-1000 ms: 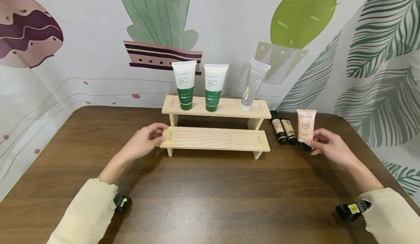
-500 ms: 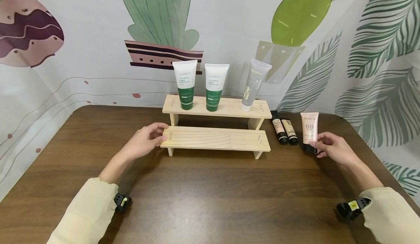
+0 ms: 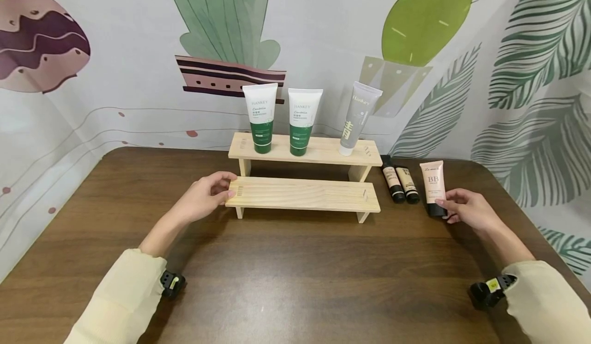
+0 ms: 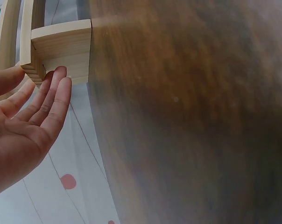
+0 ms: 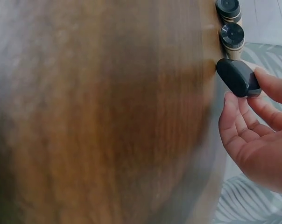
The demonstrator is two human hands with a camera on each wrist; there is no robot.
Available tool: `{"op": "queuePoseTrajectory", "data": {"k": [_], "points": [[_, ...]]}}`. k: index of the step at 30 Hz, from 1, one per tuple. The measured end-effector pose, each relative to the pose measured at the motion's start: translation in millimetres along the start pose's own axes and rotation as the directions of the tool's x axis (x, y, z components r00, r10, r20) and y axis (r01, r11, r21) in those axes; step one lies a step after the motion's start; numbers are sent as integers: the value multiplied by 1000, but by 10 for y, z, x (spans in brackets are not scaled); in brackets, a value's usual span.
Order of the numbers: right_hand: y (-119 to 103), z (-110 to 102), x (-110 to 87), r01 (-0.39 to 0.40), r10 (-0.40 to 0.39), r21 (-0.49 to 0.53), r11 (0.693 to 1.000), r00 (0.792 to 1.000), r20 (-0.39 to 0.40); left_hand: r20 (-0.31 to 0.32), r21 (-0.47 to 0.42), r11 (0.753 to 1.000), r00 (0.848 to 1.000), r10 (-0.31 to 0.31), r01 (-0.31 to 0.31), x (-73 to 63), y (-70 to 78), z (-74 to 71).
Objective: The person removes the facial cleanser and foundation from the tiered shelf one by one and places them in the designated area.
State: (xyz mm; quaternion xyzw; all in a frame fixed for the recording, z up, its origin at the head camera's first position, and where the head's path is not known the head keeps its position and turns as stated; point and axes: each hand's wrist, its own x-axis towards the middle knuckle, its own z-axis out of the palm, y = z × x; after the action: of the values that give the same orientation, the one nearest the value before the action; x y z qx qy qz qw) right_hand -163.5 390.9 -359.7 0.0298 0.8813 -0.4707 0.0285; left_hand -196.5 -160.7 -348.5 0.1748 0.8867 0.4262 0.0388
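Observation:
My right hand (image 3: pixel 471 211) pinches a pink BB cream tube (image 3: pixel 433 182) low down, near its black cap (image 5: pixel 238 78). The tube leans slightly to the left, cap downward, at the right of the table. At the left end of the two-tier wooden stand (image 3: pixel 302 194), my left hand (image 3: pixel 199 198) grips the lower step, thumb on its top edge. In the left wrist view the other fingers (image 4: pixel 54 109) reach along the step's end panel (image 4: pixel 66 51). Two foundation tubes, one pinkish (image 3: pixel 392 182) and one beige (image 3: pixel 407 184), lie between the stand and the right hand.
On the upper step stand two white-and-green tubes (image 3: pixel 261 118) (image 3: pixel 303 122) and a grey tube (image 3: pixel 359 118) that tilts to the right. A printed cloth (image 3: pixel 138 72) hangs behind the brown table (image 3: pixel 286 282).
My right hand has moved the BB cream tube a little to the right and toward me, away from the lying tubes, and its top now tips left. My left hand stays on the stand.

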Motion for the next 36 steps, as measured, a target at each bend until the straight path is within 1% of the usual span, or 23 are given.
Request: {"op": "queuePoseTrajectory", "data": {"k": [6, 7, 9, 14, 18, 24, 29, 33, 36], "points": [[-2, 9, 18, -43, 43, -41, 998, 999, -11, 3, -2, 1000, 1000, 1, -1, 6, 7, -5], [-4, 10, 16, -35, 35, -64, 997, 999, -6, 3, 1, 1000, 1000, 1, -1, 7, 8, -6], [-2, 16, 18, -50, 49, -81, 995, 999, -14, 1, 6, 1000, 1000, 1, -1, 9, 10, -7], [23, 21, 12, -79, 76, -79, 994, 996, -36, 5, 5, 1000, 1000, -4, 4, 10, 17, -9], [61, 6, -4, -64, 62, -42, 997, 998, -33, 6, 0, 1000, 1000, -8, 8, 7, 19, -11], [78, -26, -23, 5, -5, -21, 1000, 1000, 12, 4, 0, 1000, 1000, -9, 9, 4, 16, -9], [61, -15, -10, 28, -26, -64, 998, 999, 28, 3, -4, 1000, 1000, -17, 17, -3, 20, -6], [22, 22, 29, 20, -17, -112, 994, 999, 29, 3, -3, 1000, 1000, -19, 19, -6, 23, -5], [-10, 50, 66, 11, -8, -128, 992, 1000, 24, 5, -1, 1000, 1000, -18, 18, -4, 24, -5]]}}
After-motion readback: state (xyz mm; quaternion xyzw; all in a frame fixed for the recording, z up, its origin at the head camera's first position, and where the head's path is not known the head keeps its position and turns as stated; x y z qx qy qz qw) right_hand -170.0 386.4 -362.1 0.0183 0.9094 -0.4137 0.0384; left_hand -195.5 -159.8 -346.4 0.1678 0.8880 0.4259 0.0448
